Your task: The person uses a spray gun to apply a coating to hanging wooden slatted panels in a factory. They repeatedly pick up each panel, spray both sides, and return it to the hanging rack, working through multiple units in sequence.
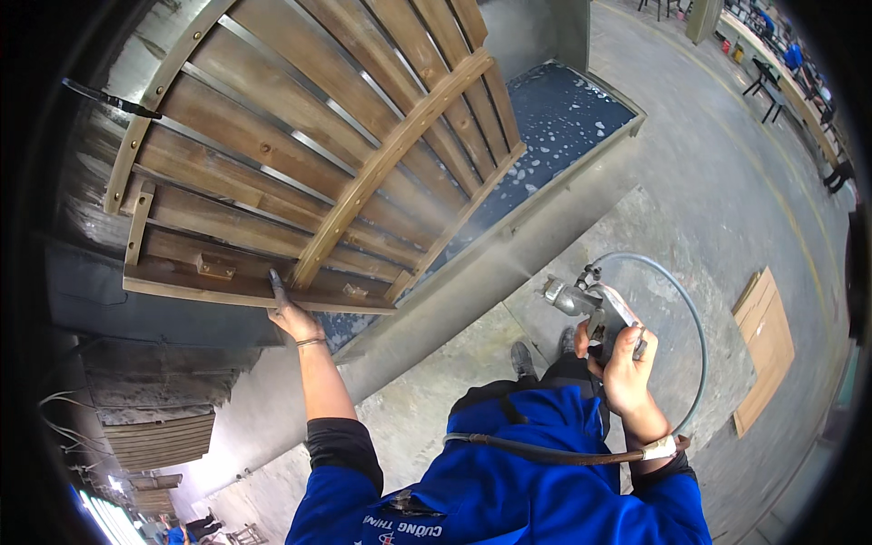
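Note:
A slatted wooden panel (263,150), brown and fan-shaped with a curved crossbar, hangs tilted at the upper left. A black hook or strap (109,98) touches its far left edge. My left hand (292,313) grips the panel's lower rail, thumb on the face and the other fingers hidden behind. In my right hand (627,368) is a metal spray gun (581,304), pointed toward the panel. Pale mist spreads from its nozzle across the slats. From the gun a grey hose (698,336) loops down past my right wrist.
Beneath the panel lies a trough of dark blue liquid (568,118) with pale flecks, edged by a metal wall (490,268). A sheet of brown board (763,345) lies on the floor at right. Stacked slatted wood (163,442) stands lower left. People and workbenches are far right.

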